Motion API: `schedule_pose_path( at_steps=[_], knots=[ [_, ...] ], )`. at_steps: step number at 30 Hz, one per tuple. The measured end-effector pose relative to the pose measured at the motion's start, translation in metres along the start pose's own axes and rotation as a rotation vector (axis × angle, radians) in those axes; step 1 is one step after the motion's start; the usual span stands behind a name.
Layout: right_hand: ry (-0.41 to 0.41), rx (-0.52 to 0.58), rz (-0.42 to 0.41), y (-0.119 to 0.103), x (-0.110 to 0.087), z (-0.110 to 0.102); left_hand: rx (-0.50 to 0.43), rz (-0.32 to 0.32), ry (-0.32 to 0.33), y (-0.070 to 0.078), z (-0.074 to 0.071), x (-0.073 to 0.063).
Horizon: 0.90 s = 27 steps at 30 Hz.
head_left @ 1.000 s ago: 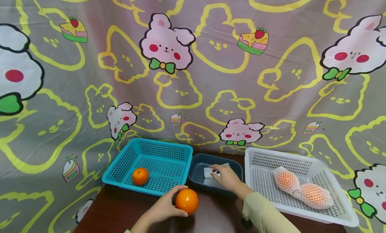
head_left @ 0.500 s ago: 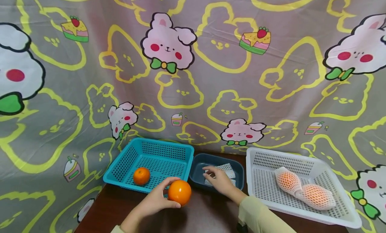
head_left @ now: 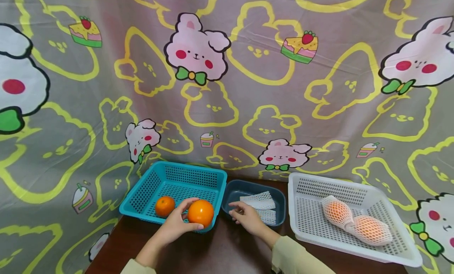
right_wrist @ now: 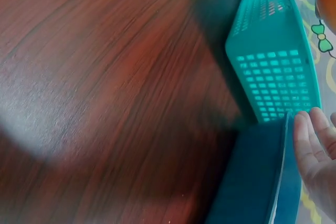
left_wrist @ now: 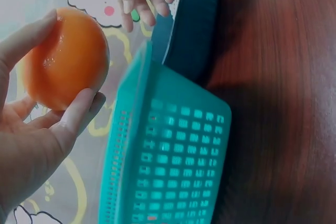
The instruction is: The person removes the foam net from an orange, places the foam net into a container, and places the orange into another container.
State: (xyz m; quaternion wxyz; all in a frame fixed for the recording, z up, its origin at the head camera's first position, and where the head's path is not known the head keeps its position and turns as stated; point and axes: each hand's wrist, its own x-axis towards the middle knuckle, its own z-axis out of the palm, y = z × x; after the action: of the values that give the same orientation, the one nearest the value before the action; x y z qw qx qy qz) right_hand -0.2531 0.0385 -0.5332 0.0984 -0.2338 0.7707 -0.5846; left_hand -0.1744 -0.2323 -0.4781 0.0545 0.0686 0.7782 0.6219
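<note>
My left hand grips an orange between thumb and fingers, over the near right rim of the teal basket. In the left wrist view the held orange appears bare and glossy, above the basket's side. Another orange lies inside that basket. My right hand hovers empty at the near left rim of the dark blue tub, its fingers loosely bent. White foam fruit nets lie in the tub, partly hidden by that hand.
A white basket stands on the right with two oranges in foam nets inside. All the containers stand on a dark brown wooden table. A cartoon-printed curtain hangs close behind them.
My left hand has carried the orange left and away from me, to over the teal basket's rim. My right hand has drawn back left from above the nets, uncovering more of them.
</note>
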Motion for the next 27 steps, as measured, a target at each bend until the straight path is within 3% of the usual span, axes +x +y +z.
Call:
schedule_pose_path(
  at_steps=[9,18,27],
  knots=[
    [0.029,0.092,0.042,-0.006,0.007,0.02,0.071,-0.054,0.168,-0.011,-0.013,0.008],
    [0.033,0.171,0.099,-0.008,0.011,0.036,0.063,-0.078,0.198,-0.022,-0.018,0.018],
    [0.065,0.206,0.148,-0.002,0.014,0.048,0.172,-0.081,0.236,-0.029,-0.02,0.028]
  ],
)
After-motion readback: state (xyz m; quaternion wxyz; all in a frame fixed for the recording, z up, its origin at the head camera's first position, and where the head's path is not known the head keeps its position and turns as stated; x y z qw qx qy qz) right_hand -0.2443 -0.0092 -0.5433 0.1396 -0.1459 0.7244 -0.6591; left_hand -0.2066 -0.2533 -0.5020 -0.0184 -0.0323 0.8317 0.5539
